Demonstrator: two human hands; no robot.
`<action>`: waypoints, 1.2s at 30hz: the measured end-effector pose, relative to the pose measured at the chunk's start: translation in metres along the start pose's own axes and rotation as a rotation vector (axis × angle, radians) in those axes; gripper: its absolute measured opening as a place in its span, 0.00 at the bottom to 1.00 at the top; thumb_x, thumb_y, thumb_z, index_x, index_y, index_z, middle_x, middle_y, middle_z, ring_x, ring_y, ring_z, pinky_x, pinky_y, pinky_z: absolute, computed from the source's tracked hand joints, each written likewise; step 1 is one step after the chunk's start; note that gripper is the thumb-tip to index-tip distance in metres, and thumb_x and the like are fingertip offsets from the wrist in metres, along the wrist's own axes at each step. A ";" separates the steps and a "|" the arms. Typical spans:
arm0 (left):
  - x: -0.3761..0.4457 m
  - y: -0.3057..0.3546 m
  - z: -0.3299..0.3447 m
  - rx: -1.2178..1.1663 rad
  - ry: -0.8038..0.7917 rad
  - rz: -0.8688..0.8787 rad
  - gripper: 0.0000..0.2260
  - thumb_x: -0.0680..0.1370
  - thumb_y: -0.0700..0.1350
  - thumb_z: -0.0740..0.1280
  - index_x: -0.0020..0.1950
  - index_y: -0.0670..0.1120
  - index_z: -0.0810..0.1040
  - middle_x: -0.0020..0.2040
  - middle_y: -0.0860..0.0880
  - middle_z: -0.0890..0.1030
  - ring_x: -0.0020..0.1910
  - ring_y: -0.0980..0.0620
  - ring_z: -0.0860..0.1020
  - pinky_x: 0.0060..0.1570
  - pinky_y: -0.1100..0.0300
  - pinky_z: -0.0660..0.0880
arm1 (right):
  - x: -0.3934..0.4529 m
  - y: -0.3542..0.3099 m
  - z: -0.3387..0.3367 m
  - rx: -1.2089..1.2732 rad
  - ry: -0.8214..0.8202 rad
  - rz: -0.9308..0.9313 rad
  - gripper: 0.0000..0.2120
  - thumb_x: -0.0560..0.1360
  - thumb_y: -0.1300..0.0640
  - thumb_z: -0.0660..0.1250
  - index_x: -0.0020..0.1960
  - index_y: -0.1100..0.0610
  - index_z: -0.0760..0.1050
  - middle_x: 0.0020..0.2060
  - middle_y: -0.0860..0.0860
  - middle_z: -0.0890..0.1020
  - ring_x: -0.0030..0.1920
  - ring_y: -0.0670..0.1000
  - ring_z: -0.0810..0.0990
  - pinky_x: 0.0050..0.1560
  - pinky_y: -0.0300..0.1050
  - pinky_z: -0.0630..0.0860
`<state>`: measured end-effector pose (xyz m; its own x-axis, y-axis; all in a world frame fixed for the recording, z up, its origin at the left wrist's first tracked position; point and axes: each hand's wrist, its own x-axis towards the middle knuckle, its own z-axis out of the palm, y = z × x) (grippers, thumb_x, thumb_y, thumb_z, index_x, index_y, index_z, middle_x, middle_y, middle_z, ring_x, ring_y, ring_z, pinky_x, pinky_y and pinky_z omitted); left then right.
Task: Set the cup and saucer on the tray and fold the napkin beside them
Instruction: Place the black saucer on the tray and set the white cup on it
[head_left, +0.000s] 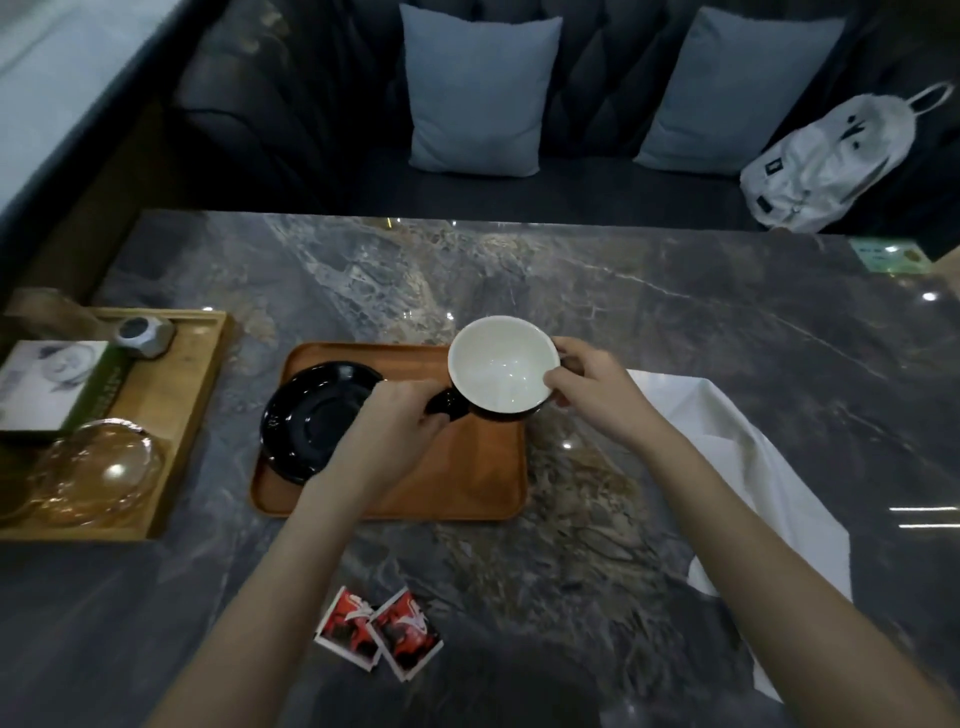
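Observation:
A cup (501, 369), black outside and white inside, is held tilted above the right end of the brown wooden tray (467, 483). My left hand (400, 421) grips its black handle. My right hand (592, 387) pinches the cup's right rim. A black saucer (317, 421) lies on the tray's left half, partly over the tray's left edge. A white napkin (748, 467) lies unfolded on the marble table to the right of the tray, partly under my right forearm.
Two red sachets (379, 634) lie near the table's front edge. A second, lighter wooden tray (171, 415) at the left holds a box, a grey faceted object and glass dishes (93, 473). A dark sofa with two cushions and a white backpack (841, 161) stands behind the table.

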<state>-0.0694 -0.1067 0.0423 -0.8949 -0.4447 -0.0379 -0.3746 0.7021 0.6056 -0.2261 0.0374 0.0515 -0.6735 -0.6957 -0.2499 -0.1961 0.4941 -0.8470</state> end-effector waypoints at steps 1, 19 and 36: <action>-0.004 -0.005 -0.007 0.011 0.013 -0.018 0.09 0.73 0.36 0.67 0.52 0.40 0.80 0.43 0.43 0.83 0.44 0.45 0.78 0.38 0.60 0.64 | 0.004 -0.005 0.008 0.005 -0.008 -0.002 0.19 0.74 0.63 0.60 0.65 0.56 0.69 0.53 0.53 0.80 0.50 0.51 0.78 0.52 0.50 0.77; -0.060 -0.113 -0.032 0.027 0.096 -0.452 0.13 0.72 0.40 0.67 0.56 0.44 0.79 0.47 0.42 0.84 0.48 0.43 0.80 0.46 0.49 0.76 | 0.054 -0.029 0.158 0.175 -0.223 0.035 0.12 0.75 0.67 0.60 0.58 0.63 0.70 0.48 0.53 0.78 0.40 0.41 0.75 0.34 0.26 0.71; -0.061 -0.132 -0.024 0.023 0.151 -0.502 0.14 0.73 0.38 0.67 0.59 0.45 0.79 0.52 0.43 0.83 0.53 0.43 0.79 0.53 0.51 0.75 | 0.063 -0.013 0.181 0.224 -0.237 0.061 0.16 0.76 0.63 0.61 0.63 0.57 0.68 0.56 0.54 0.77 0.53 0.50 0.76 0.47 0.42 0.72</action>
<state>0.0401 -0.1858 -0.0164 -0.5592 -0.8039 -0.2028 -0.7553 0.3931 0.5244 -0.1367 -0.1075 -0.0383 -0.4891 -0.7833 -0.3836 0.0192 0.4301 -0.9026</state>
